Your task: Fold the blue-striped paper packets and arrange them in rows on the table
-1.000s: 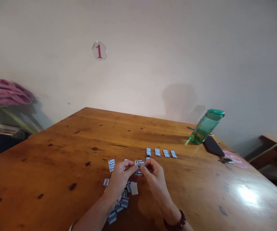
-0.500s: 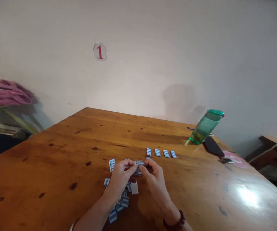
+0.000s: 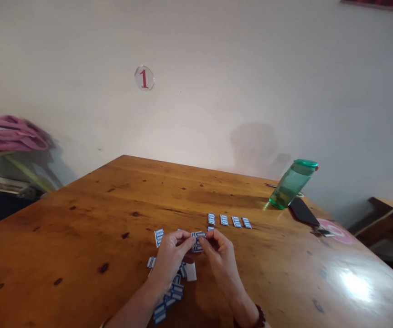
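Between my two hands, a small blue-and-white card is pinched by thumbs and fingertips a little above the table. My left hand is closed on its left edge, and my right hand on its right edge. Whether it is one card or a few together I cannot tell. Beneath and left of my hands lies a loose pile of similar cards, partly hidden by my left forearm. A plain white card lies face down beside the pile. Beyond my hands, several cards form a row.
A translucent green bottle stands at the right rear, near a dark phone-like slab and a pink round mat. The wooden table meets a pale wall behind. Pink cloth rests on furniture at the left.
The view has tilted up slightly, so everything sits lower in the picture. The held card has turned a little between my fingers; both hands keep their grip.
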`<state>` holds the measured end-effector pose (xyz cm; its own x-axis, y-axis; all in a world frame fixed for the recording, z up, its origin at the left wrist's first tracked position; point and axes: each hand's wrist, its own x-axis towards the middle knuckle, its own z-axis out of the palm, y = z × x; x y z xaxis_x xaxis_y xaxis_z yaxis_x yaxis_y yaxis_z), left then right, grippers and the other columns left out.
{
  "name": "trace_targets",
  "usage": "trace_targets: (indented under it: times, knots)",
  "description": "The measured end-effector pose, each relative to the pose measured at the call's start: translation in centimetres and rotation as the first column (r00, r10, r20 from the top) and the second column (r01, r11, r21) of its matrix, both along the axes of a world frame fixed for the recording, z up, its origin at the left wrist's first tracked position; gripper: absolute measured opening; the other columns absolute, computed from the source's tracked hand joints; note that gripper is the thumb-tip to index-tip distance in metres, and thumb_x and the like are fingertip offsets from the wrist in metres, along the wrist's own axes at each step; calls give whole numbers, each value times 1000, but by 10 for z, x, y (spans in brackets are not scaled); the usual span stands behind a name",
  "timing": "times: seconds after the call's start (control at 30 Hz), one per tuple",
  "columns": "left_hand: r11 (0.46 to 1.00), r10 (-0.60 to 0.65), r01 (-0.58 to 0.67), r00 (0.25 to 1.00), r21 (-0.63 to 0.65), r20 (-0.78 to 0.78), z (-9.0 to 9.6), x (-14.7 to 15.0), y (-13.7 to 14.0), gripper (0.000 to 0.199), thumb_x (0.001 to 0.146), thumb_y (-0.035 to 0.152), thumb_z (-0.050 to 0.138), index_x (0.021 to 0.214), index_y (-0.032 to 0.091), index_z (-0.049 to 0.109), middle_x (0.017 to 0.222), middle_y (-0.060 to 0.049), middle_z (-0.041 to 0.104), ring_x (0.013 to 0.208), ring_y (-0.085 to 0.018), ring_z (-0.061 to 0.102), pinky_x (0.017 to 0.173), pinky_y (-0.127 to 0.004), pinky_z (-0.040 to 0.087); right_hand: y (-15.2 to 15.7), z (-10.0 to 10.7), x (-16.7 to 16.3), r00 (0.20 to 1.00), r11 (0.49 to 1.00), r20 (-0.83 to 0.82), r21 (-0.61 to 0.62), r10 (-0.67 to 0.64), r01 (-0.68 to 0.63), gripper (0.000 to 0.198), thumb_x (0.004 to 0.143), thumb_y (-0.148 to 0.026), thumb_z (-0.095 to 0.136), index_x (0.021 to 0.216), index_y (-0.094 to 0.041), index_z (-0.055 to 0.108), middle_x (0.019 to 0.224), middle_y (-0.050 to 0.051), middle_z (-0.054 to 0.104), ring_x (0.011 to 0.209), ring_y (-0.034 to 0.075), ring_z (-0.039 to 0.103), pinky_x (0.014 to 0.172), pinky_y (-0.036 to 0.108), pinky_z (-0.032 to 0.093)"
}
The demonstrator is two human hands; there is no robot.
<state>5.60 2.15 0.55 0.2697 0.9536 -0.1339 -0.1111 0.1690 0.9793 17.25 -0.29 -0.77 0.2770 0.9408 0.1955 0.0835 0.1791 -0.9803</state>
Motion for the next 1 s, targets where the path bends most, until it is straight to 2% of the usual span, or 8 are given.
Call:
trace_targets:
  times: [0.43,0.67,0.87,1.0]
  knots:
    - [1000,-20,20,1000,-22,19,-2,0,1,27,58,40,66,64,15,65,57,0,62,56,-17,58,45,-26,47,1,2,5,1000,1000,-6,2,3,-3,19,66,-32,61,58,-18,51,52,-4,48,49,10,40,47,21,34]
    - [999,-18,19,1000,-27,14,-4,0,3,27,55,41,68,60,15,64,56,0,60,52,-15,56,43,-24,46,3,-3,4,997,999,-74,-23,26,-27,21,65,-35,63,60,-17,53,54,-3,52,51,11,44,50,22,37]
    - [1000,-27,27,1000,-12,13,0,0,1,25,59,40,66,61,14,65,54,0,58,52,-14,53,45,-25,47,3,-3,3,995,999,-96,-43,29,-33,21,63,-35,65,60,-17,54,54,-3,53,51,11,46,50,23,38]
    - [999,-21,23,998,-31,64,2,0,-1,23,59,38,67,62,15,63,56,2,56,54,-13,52,45,-24,47,3,0,2,991,999,-130,-45,21,-27,21,61,-34,66,59,-17,53,54,-3,52,50,10,45,50,23,37]
